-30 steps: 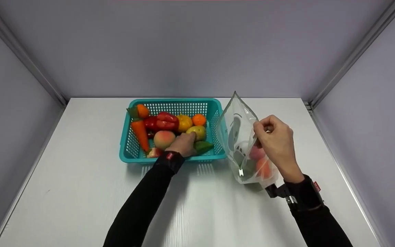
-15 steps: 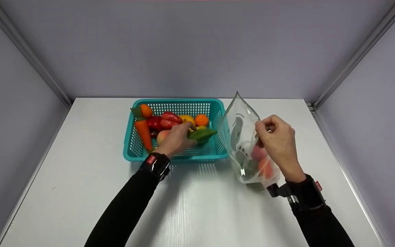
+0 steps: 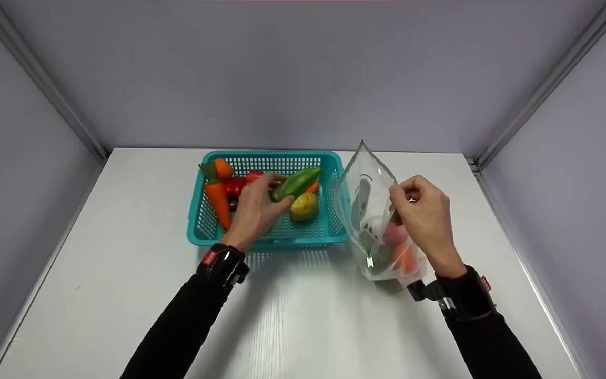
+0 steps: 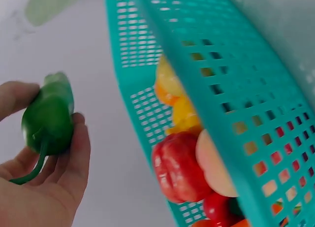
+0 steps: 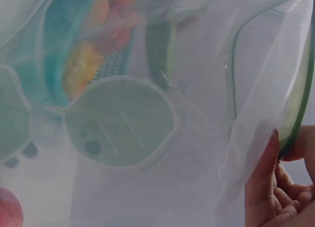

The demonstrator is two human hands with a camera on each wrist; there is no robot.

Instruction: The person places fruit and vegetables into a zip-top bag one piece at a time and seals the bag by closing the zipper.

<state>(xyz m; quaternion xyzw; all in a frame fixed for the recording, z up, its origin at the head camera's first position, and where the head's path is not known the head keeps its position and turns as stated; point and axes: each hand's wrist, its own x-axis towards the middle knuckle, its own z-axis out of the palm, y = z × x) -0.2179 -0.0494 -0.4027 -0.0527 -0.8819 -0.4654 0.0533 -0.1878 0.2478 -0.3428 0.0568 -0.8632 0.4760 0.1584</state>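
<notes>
Table: white table (image 3: 303, 316) under both arms, grey walls close around it.
Bag: clear zip bag (image 3: 371, 210) standing at the right, mouth up — pink and orange fruit inside at the bottom.
Right hand: right hand (image 3: 424, 221) pinches the bag's top edge.
Basket: teal basket (image 3: 329, 231) further back, holding a carrot (image 3: 218, 202), red pepper (image 3: 235, 185) and yellow fruit (image 3: 304, 206).
Left hand: left hand (image 3: 254, 210) grips a green pepper (image 3: 295, 183) by its stem end — lifted above the basket, tip towards the bag.
</notes>
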